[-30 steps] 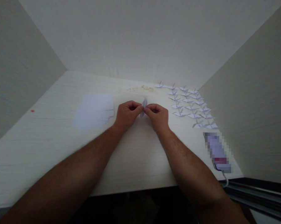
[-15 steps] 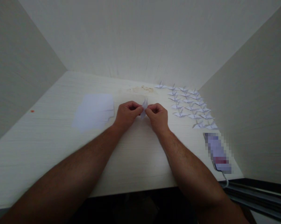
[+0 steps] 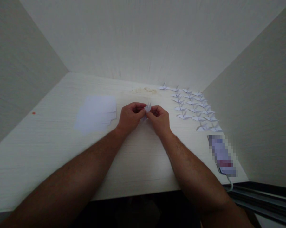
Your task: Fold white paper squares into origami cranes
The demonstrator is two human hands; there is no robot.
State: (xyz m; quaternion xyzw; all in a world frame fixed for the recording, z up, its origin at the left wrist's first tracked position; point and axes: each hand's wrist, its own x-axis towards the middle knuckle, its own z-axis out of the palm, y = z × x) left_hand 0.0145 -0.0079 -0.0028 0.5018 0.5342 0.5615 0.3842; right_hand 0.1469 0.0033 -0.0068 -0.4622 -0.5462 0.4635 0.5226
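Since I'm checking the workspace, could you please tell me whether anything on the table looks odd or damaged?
Yes: a brownish patch mars the pale table near its back edge, and a small reddish spot stands out toward the left. The paper stack is also uneven along its right side.

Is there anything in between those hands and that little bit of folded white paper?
Nothing visible: the left hand and right hand both pinch the folded paper directly with bare fingers. The paper birds stand off to the right, beyond the right hand.
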